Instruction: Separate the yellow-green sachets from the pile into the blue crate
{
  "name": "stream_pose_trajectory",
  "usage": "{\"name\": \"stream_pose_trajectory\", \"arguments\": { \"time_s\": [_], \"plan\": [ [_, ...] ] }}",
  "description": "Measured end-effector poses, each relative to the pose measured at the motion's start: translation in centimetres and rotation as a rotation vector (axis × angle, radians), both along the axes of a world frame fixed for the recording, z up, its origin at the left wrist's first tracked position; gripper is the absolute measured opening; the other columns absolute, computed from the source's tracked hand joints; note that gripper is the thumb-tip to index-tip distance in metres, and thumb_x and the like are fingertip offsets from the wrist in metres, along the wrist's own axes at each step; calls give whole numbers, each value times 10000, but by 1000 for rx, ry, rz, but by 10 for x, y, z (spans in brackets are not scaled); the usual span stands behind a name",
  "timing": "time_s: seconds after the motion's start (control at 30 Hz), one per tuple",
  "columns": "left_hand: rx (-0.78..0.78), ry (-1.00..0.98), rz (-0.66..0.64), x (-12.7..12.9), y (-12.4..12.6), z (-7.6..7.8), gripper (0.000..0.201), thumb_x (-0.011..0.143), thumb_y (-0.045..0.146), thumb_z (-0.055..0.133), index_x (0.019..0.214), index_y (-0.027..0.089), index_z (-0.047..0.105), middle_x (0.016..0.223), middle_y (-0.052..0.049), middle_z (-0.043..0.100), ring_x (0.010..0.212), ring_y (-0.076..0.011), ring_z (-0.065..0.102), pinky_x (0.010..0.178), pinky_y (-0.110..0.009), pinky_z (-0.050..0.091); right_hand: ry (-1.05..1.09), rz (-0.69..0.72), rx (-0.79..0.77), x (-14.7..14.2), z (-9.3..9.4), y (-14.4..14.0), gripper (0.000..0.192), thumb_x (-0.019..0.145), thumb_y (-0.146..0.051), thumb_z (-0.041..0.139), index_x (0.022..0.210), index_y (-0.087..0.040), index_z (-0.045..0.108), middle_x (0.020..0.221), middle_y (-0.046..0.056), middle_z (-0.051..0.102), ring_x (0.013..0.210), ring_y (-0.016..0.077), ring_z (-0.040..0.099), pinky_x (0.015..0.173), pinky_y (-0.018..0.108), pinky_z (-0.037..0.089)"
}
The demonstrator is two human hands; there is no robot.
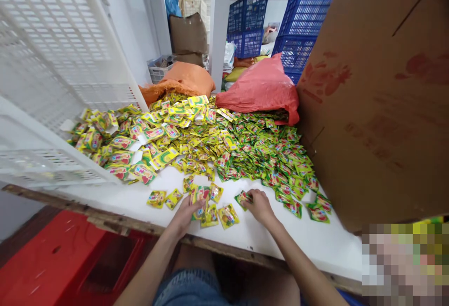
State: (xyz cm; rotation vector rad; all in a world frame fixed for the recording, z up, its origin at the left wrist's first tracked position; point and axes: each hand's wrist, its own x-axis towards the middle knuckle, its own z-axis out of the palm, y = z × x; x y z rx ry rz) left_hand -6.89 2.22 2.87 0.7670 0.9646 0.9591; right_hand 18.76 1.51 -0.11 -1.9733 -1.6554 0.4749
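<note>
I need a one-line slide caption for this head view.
Left hand holding a small box, right hand gripping a green packet, near heaped packets.

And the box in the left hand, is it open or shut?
Open: the box in the left hand shows its white flap sticking out at the far end. What is inside, I cannot tell.

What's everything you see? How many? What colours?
Green packets: many, green, pile's right
Yellow packets: many, yellow, middle and front
Small boxes: many, yellow-green, pile's left
Sacks: two, orange and red, behind pile
White crate: one, white, left
Blue crates: several, blue, back
Carton: one, brown, right
Clutter: uncountable, mixed, back
Stool: one, red, lower left
Table: one, white, underneath
Left hand: one, bare, holding small box
Right hand: one, bare, holding green packet
</note>
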Motion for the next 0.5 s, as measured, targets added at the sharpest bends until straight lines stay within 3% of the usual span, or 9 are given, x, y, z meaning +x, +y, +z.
{"name": "stream_pose_trajectory", "arguments": {
  "time_s": [0.17, 0.3, 0.37, 0.5],
  "plan": [
    [-27, 25, -108, -1, -7, 0, 480, 592, 294, 759, 1010, 102, 620, 996, -138, 686, 935, -273, 628, 823, -345, 470, 222, 76, -37, -9, 12, -17, 199, 720, -347, 585, 840, -200, 524, 713, -14, 609, 639, 151, 551, 580, 236, 396],
    [4, 30, -161, 5, -7, -2, 484, 601, 288, 752, 1025, 99, 616, 984, -134, 687, 943, -263, 620, 845, -339, 453, 466, 345, -117, -23, 37, -26, 168, 749, -350, 566, 780, -185, 550, 707, -18, 595, 684, 147, 543, 606, 227, 405],
    [26, 33, -164, 8, -5, -3, 484, 618, 288, 741, 1044, 102, 607, 989, -132, 685, 948, -256, 615, 854, -333, 447, 457, 432, -139, -27, 49, -24, 149, 766, -328, 551, 759, -179, 555, 721, -7, 591, 703, 151, 537, 619, 232, 402],
    [32, 21, -161, 8, -3, -5, 446, 637, 288, 729, 1025, 105, 607, 1006, -132, 679, 971, -255, 606, 870, -328, 438, 243, 496, -125, -25, 61, -13, 60, 791, -219, 494, 799, -188, 545, 751, 5, 595, 719, 148, 531, 641, 240, 387]
  ]
}}
